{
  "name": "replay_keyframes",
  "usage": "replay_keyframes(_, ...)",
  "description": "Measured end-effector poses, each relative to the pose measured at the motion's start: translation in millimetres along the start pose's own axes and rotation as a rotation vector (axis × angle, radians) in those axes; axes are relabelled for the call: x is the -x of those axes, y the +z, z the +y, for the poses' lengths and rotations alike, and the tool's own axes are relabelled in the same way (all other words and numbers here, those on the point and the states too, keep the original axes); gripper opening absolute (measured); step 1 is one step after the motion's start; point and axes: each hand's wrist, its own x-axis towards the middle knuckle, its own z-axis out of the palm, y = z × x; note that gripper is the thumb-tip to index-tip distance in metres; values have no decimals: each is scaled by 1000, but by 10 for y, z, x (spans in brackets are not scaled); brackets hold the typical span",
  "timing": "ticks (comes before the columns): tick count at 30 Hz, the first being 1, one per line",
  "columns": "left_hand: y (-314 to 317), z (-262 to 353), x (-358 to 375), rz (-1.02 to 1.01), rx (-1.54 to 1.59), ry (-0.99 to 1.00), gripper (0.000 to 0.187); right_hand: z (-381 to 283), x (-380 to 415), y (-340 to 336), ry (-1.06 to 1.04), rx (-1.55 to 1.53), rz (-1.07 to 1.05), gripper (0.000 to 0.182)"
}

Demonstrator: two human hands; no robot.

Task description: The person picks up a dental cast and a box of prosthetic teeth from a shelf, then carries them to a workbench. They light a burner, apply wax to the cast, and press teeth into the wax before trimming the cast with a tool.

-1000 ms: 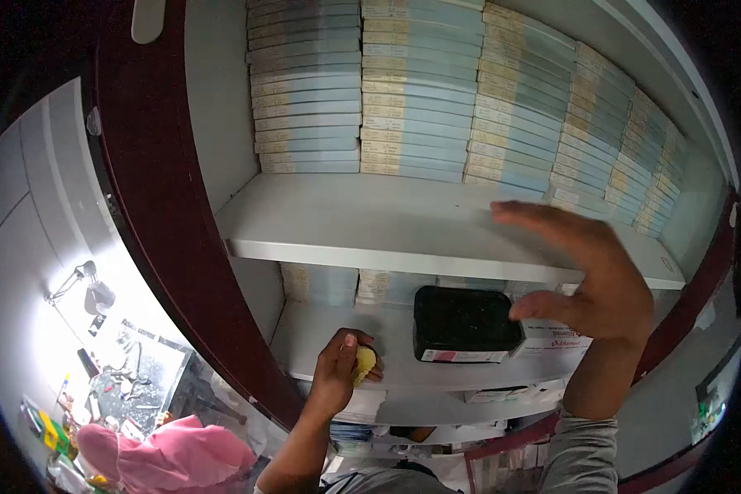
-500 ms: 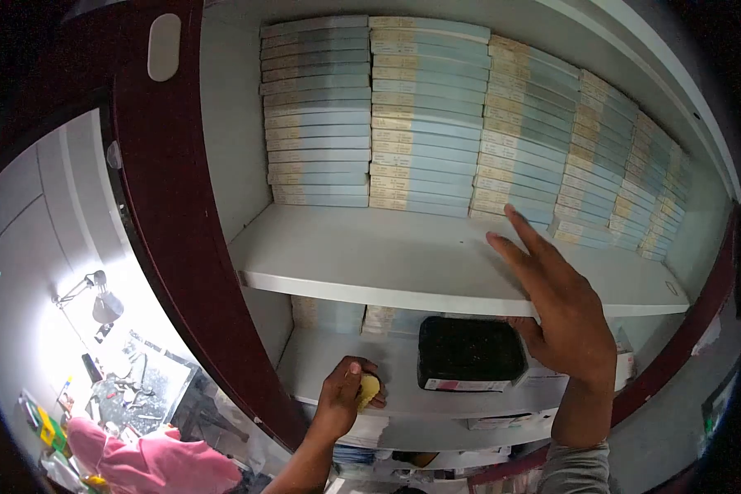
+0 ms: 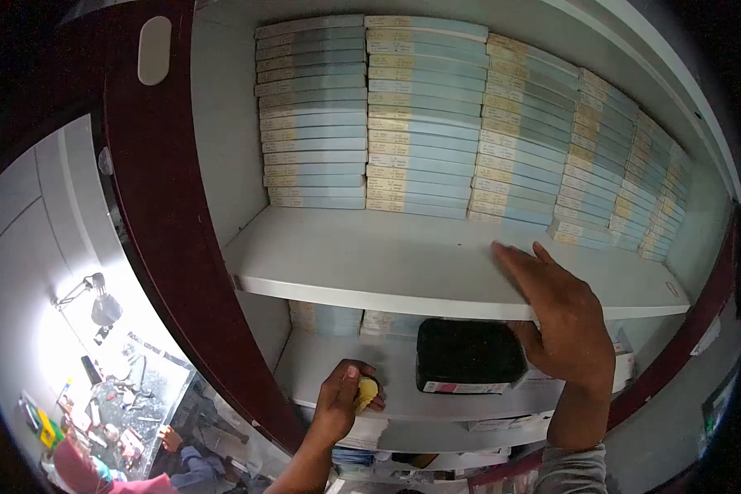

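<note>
My left hand is closed around a small yellow sponge-like piece with a wavy edge, in front of the lower shelf. Fingers stretched out, my right hand reaches over the front edge of the upper shelf; nothing shows in it. Behind its fingertips stand stacks of thin, pale blue and cream boxes, piled in columns along the back. A black tub sits on the lower shelf between my hands, with my right thumb overlapping its right corner in this view.
A dark red cabinet frame runs down the left side. More pale boxes stand at the back of the lower shelf. At lower left, a person in pink is at a lamp-lit workbench strewn with small tools.
My right hand has dropped slightly and its raised fingers have come down toward the upper shelf. My left hand stays nearly still with the yellow piece. The person in pink has shifted left.
</note>
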Motion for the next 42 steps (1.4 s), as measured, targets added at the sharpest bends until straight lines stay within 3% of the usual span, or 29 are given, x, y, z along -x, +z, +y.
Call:
replay_keyframes(6,-8,-34,-4,13,-22,18,53,-93,-42,-41,-50,105,169,83)
replay_keyframes(13,-1,-30,-5,13,-10,16,51,-61,-26,18,-15,-62,160,94)
replay_keyframes(19,-12,-43,-6,15,5,13,46,-34,-19,7,-128,126,159,91)
replay_keyframes(27,3,-38,-8,23,-4,25,53,-97,-26,3,9,-61,158,78)
replay_keyframes(36,-13,-13,-6,-12,18,37,44,-46,-4,3,-54,106,104,68)
replay_keyframes(40,-23,-23,-9,0,-17,45,53,-31,2,7,-70,104,115,67)
replay_keyframes(42,-42,-27,-10,-28,-2,61,42,-16,5,-1,-79,117,60,60)
